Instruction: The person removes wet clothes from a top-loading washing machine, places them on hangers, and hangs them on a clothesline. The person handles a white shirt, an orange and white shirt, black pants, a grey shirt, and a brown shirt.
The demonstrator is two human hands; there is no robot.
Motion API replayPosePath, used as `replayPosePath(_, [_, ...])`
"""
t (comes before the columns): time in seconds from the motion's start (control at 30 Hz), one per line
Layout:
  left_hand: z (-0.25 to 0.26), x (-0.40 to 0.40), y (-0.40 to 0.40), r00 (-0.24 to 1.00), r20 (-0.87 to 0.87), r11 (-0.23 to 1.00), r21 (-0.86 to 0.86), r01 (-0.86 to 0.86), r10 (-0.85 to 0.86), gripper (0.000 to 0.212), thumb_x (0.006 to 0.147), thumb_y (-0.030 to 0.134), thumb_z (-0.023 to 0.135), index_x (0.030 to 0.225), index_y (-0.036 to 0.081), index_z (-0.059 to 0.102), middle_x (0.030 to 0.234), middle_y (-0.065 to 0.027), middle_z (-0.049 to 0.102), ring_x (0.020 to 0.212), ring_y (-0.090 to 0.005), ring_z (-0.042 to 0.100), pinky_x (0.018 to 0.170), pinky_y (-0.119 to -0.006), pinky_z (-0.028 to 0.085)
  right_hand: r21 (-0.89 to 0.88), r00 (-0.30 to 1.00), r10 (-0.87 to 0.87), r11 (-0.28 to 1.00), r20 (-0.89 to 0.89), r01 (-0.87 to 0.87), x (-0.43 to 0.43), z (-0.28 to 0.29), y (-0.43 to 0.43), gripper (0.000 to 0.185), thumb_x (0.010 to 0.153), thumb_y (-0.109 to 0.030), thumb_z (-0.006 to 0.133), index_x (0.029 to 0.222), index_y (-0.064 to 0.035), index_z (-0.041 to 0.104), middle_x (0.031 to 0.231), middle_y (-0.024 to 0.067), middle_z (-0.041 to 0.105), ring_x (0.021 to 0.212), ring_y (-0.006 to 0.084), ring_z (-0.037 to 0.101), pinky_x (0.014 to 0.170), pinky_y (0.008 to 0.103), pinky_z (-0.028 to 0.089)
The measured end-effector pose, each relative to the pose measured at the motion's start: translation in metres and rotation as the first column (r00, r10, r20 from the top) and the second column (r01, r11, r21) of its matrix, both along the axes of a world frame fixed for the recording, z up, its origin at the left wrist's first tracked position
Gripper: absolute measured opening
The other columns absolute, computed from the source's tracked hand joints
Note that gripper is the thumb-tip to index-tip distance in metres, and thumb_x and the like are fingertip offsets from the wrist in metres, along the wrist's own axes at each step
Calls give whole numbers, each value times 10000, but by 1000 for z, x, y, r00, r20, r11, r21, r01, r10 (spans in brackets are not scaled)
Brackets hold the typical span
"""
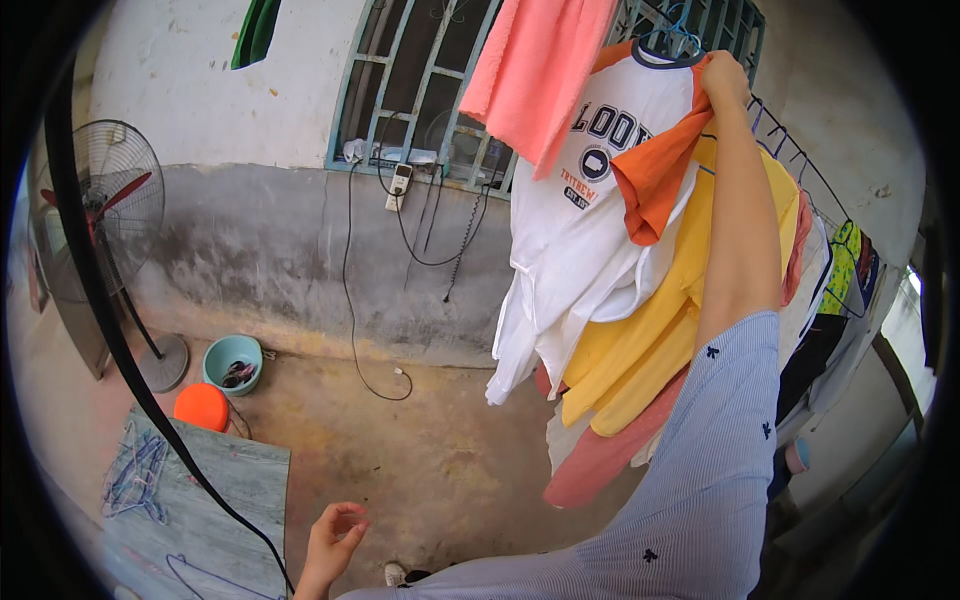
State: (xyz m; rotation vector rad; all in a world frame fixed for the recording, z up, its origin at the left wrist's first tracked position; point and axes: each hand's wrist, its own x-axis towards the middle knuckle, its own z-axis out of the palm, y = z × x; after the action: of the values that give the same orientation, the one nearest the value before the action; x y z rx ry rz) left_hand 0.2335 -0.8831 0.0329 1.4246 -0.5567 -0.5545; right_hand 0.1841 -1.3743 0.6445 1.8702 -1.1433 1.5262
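My right hand (726, 79) is raised at the upper right, its fingers closed on the shoulder of a white T-shirt (555, 247) with orange sleeves and printed lettering. The shirt hangs on a blue hanger (679, 34). A pink towel (536, 82) hangs just left of it, overlapping its edge. Behind the shirt hang a yellow garment (675, 300) and other clothes along a rail (806, 161). Low in the view, my left hand (336, 540) is empty, fingers curled and apart, near a table (247, 480). A pile of wire hangers (135, 476) and one separate hanger (214, 577) lie on that table.
A standing fan (105, 202) is at the left, near a teal basin (259, 360) and an orange stool (201, 407). A power strip (399, 187) hangs below the barred window (412, 82), with cables down the wall. A green cloth (256, 34) hangs at the top.
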Motion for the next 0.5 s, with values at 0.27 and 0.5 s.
replayPosePath(0.27, [-41, -38, -17, 996, -9, 992, 96, 85, -85, 190, 825, 7, 616, 1004, 0, 551, 910, -71, 661, 842, -144, 634, 762, -265, 490, -97, 891, 382, 905, -247, -415, -44, -58, -47, 411, 868, -207, 508, 1262, -94, 525, 1157, 167, 604, 1090, 303, 568, 905, 355, 449])
replayPosePath(0.5, [-30, -133, -22, 917, 232, 944, 132, 302, -325, 193, 823, 20, 616, 1010, 7, 570, 887, -78, 655, 835, -156, 635, 758, -267, 480, -52, 682, 729, 680, -66, -732, -196, -172, 107, 677, 868, -178, 599, 1411, -100, 202, 1212, 180, 516, 959, 195, 567, 768, 308, 483])
